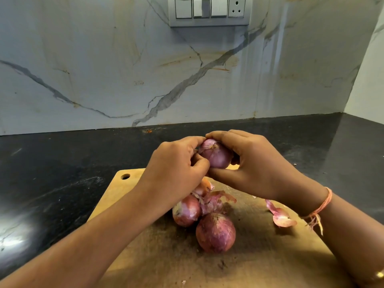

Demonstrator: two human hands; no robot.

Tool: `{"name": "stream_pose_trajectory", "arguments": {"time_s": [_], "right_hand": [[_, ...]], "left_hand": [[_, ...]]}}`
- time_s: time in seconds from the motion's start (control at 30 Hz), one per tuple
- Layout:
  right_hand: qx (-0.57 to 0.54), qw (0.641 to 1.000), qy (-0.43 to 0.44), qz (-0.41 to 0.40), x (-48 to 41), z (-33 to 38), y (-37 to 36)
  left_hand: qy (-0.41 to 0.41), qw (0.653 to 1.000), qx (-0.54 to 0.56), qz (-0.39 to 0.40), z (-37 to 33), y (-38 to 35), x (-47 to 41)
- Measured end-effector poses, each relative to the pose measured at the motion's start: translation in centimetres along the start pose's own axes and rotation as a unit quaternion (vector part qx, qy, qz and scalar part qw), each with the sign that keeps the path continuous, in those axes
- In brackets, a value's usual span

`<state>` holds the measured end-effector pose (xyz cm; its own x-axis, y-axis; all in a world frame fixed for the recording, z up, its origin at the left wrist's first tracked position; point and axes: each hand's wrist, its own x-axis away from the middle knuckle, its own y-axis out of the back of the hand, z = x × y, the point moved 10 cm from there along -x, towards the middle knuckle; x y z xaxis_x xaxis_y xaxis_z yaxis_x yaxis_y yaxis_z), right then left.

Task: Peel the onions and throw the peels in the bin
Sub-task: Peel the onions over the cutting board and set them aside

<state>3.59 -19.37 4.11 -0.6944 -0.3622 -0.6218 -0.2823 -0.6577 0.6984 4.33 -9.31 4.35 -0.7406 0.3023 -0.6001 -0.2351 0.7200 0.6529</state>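
Over the black tabletop's worn wooden chopping board, the right hand has its grip clamped on a round purple onion. The left hand pinches the onion's papery skin. Peeling looks underway, and the next move probably calls for pulling that skin free.

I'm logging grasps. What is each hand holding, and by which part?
One red onion. The right hand wraps its body from the right, thumb underneath; the left hand pinches its skin on the left side.
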Motion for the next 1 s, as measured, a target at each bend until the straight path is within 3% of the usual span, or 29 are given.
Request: {"name": "stream_pose_trajectory", "arguments": {"time_s": [0.13, 0.23, 0.53, 0.77, 1.0], "right_hand": [[-0.024, 1.000, -0.011, -0.001, 0.0, -0.3, 0.1], [-0.111, 0.992, -0.054, 0.009, 0.1, -1.3, 0.1], [-0.353, 0.923, -0.149, 0.044, 0.3, -2.7, -0.8], [-0.481, 0.857, -0.180, 0.033, 0.3, -3.4, -0.6], [-0.331, 0.925, -0.175, 0.070, 0.7, -3.1, -0.7]], "left_hand": [[0.000, 1.000, 0.006, -0.002, 0.1, 0.1, -0.1], [0.015, 0.999, 0.049, -0.014, 0.6, 0.6, -0.2], [0.091, 0.967, 0.237, 0.006, 2.6, -0.3, -0.4], [0.074, 0.991, 0.106, -0.027, 3.2, 0.6, -0.3], [0.015, 0.997, 0.078, 0.001, 1.1, 0.5, 0.1]]}}
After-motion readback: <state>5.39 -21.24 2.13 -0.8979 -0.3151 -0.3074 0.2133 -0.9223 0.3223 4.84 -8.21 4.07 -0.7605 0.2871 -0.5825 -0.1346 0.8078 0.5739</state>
